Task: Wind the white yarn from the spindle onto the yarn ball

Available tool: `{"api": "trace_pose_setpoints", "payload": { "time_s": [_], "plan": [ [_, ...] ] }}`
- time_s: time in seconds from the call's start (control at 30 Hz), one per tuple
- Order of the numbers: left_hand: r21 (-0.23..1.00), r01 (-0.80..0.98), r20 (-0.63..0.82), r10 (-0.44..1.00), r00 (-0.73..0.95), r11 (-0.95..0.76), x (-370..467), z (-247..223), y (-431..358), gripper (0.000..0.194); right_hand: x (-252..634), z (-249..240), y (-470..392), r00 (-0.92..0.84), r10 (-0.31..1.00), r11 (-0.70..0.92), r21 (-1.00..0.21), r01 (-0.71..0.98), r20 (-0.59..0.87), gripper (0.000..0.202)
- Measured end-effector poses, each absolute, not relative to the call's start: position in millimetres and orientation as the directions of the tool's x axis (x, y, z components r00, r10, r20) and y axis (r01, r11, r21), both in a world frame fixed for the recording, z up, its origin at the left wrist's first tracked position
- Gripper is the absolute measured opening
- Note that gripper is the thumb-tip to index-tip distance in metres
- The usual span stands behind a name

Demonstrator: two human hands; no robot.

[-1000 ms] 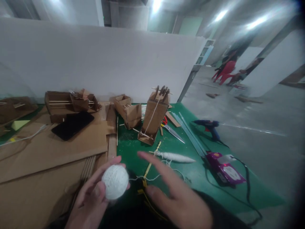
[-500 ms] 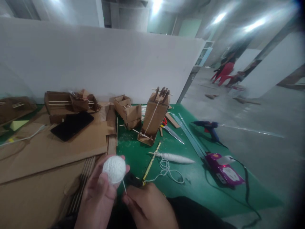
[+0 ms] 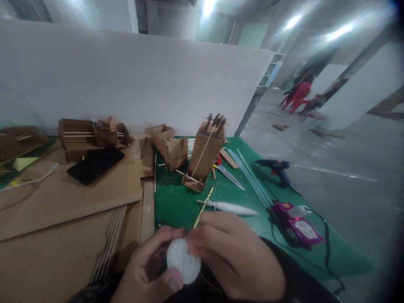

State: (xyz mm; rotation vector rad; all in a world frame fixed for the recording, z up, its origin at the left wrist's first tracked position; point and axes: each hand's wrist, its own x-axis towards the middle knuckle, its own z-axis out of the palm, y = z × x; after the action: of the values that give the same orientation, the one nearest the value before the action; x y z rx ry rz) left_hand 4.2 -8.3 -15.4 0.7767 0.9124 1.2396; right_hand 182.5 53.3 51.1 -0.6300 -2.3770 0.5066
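Observation:
A ball of white yarn [image 3: 183, 263] rests in my left hand [image 3: 147, 269], with the thumb in front and the fingers curled behind it. My right hand [image 3: 241, 259] is closed with its fingertips at the ball's upper right edge, pinching the yarn; the strand itself is hidden behind the fingers. Beyond my right hand lies a tapered white yarn-wound stick [image 3: 236, 208], its thin end crossing a yellow patterned strip [image 3: 198, 218]. A tall cardboard model [image 3: 203, 158] with string down its front stands farther back.
Scissors [image 3: 230, 176], clear glue sticks [image 3: 252, 181], a blue glue gun [image 3: 277, 168] and a purple power strip [image 3: 296, 223] with a cable lie to the right. Cardboard sheets [image 3: 63, 227], a black phone [image 3: 96, 165] and cardboard boxes [image 3: 78, 134] are at left. A white partition [image 3: 132, 80] rises behind.
My left hand has carried the yarn ball right and down. My right hand has moved up and right to meet the ball, covering the loose yarn loops on the table.

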Motion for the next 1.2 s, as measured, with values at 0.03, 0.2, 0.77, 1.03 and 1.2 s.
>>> {"api": "trace_pose_setpoints", "payload": {
  "time_s": [0.03,0.2,0.77,1.03,1.2],
  "plan": [
    [0.863,-0.477,-0.147,0.986,0.08,0.168,6.5,-14.2,-9.4,0.048,181.8,49.0,59.9,-0.681,0.547,0.807,-0.525,0.272,0.487,0.019],
    [0.859,-0.512,-0.097,0.99,-0.107,0.029,13.9,-14.3,-12.7,0.051,171.3,23.1,79.4,-0.575,0.681,0.637,-0.754,0.16,0.453,0.02],
    [0.976,-0.125,0.116,0.908,-0.402,-0.18,14.4,-36.7,-7.3,0.029,157.8,-6.2,43.8,-0.632,0.749,0.448,-0.854,0.264,0.197,0.025],
    [0.995,-0.02,0.088,0.983,-0.162,-0.093,7.5,-35.8,-3.8,0.027,154.2,2.2,31.5,-0.623,0.771,0.454,-0.801,0.39,0.134,0.019],
    [0.991,-0.129,0.022,0.991,-0.134,-0.039,1.8,-40.8,-1.4,0.032,155.3,3.6,27.0,-0.634,0.765,0.474,-0.767,0.433,0.114,0.013]
  ]
}}
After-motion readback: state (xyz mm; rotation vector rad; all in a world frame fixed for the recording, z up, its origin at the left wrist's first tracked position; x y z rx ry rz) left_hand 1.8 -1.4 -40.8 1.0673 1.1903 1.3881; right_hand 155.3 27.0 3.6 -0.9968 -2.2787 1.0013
